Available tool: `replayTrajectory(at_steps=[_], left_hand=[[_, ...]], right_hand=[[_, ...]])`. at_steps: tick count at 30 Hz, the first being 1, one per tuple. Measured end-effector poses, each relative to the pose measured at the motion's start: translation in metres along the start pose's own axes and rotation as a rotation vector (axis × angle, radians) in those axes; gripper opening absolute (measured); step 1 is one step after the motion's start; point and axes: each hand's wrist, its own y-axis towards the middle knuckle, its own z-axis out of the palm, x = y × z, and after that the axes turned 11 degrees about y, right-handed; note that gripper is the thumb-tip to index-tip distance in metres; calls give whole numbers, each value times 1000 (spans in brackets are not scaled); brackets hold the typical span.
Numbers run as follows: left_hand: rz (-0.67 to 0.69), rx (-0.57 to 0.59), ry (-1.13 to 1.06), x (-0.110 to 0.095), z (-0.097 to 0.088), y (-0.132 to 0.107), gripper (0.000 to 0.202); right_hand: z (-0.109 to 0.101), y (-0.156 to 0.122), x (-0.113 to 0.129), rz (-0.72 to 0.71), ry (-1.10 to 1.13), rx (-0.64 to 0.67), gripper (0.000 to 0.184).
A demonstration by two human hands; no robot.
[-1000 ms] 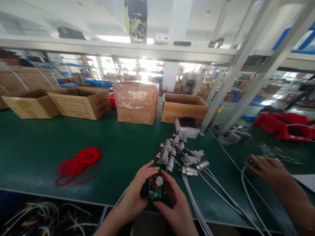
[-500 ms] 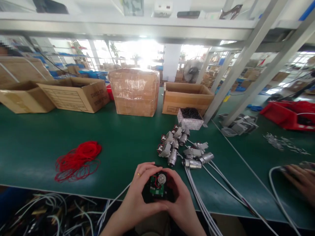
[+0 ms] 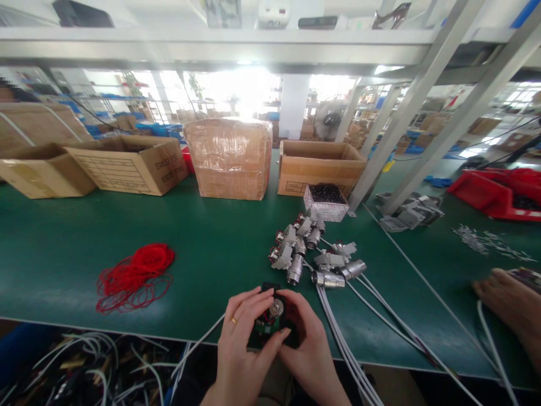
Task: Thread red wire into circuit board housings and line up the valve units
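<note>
Between my two hands, close to the table's front edge, is a black housing with a green circuit board [image 3: 269, 326] and a round metal disc on it. My left hand [image 3: 245, 332] grips its left side, with fingers over the top and the thumb across the front of the board. Around the right side curls my right hand [image 3: 310, 332], its thumb near the bottom. The hands hide much of the housing. Just beyond them lie several metal valve-like assemblies [image 3: 296, 270] with grey brackets and white cables [image 3: 338, 332].
A bundle of red wire [image 3: 139, 276] lies to the left on the green table [image 3: 211, 237]. Cardboard boxes [image 3: 230, 163] line the back, beside a small box of black parts [image 3: 325, 200]. Another person's hand [image 3: 507, 299] rests at right. Below the edge, cables [image 3: 97, 361] fill a bin.
My left thumb has moved up over the front of the circuit board, and my left fingers have shifted over the top. At right, the other person's hand has moved slightly.
</note>
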Motion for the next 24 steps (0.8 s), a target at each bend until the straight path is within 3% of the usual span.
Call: replayTrajectory(at_steps=[3,8,12,15,17,20,22,24], left_hand=[[36,-46,64,-2,-1,-3,35],[-103,-27,184,-1,-7,-8,46],[-69,-47,119,-5,-4,-8,31],[-96,-42,63,-3,-5,-3,33],[-102,18,10,5,-10,1,48],[-107,259,-158,24,-23,7,66],[-153,388,-236,34,-30,11,67],[-213,405,-231,39,-32,13,65]], right_hand=[[-3,-1,-2,-24,-21,18,50],[-4,-2,-2,-34,-23,28,50],[-2,-3,-3,-18,-18,16,44],[-3,-2,-2,17,13,-5,42],[-7,1,-1,81,70,13,45],[-15,7,0,267,204,89,59],[-19,10,0,366,292,131,66],[-18,9,-2,390,333,123,62]])
